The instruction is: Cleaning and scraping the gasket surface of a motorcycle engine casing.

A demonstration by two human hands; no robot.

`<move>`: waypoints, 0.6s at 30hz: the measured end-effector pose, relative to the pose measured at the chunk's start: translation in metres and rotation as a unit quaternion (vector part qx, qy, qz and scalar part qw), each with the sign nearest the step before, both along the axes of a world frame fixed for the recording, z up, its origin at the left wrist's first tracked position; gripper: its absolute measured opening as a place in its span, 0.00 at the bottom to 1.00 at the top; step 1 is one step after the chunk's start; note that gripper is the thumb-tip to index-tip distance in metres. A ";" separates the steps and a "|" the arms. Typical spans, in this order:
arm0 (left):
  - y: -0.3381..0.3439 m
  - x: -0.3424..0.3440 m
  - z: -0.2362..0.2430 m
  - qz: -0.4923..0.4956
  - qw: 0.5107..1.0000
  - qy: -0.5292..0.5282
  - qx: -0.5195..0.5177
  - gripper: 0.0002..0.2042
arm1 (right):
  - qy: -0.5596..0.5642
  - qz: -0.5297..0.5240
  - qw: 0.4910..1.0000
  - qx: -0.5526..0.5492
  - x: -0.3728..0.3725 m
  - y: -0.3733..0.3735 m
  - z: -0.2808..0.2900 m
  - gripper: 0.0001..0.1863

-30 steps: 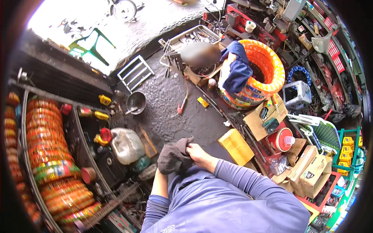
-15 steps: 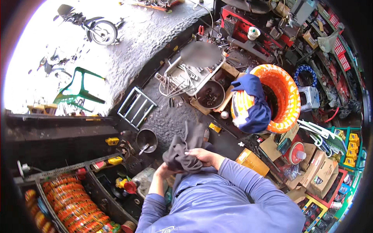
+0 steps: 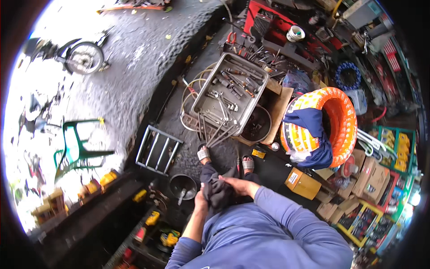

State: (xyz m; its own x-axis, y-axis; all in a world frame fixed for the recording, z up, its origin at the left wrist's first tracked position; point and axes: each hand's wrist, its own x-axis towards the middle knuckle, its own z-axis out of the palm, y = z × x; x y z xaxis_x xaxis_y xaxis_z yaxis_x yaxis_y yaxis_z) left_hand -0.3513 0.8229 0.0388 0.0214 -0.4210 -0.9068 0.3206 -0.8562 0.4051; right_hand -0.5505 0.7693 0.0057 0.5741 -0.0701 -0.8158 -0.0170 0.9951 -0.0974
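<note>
A dark grey cloth (image 3: 218, 193) hangs bunched in front of my waist, gripped from both sides. My left hand (image 3: 201, 200) is closed on its left edge. On the other side, my right hand (image 3: 238, 185) pinches the cloth's upper right part, its fingers partly hidden in the folds. Below the cloth, my sandalled feet (image 3: 204, 154) stand on the dark floor. Just left of the cloth is a black bowl (image 3: 182, 183) with a light-handled tool in it.
Ahead stands a metal tray (image 3: 218, 104) of wrenches and other hand tools. To its right, a blue garment (image 3: 319, 127) drapes over stacked orange-wrapped tyres (image 3: 348, 110). A metal rack (image 3: 157, 150) lies left, near a green chair (image 3: 76, 150). Cardboard boxes (image 3: 370, 181) crowd the right.
The view has shifted, bringing my feet and the whole tool tray into sight. Both hands still hold the cloth, my left hand now higher along its side.
</note>
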 end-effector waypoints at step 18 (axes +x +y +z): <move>-0.134 0.097 -0.050 -0.055 0.907 0.417 0.008 0.31 | 0.319 -0.199 0.869 -0.322 0.112 -0.084 0.017 0.23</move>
State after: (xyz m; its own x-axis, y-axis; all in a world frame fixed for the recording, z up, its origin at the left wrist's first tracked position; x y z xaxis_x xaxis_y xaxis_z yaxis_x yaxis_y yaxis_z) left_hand -0.2541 0.6886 -0.0114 -0.7163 -0.3657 -0.5943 0.4223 -0.9052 0.0480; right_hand -0.4381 0.6850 0.0225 -0.1556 -0.7197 -0.6766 0.0604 0.6767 -0.7338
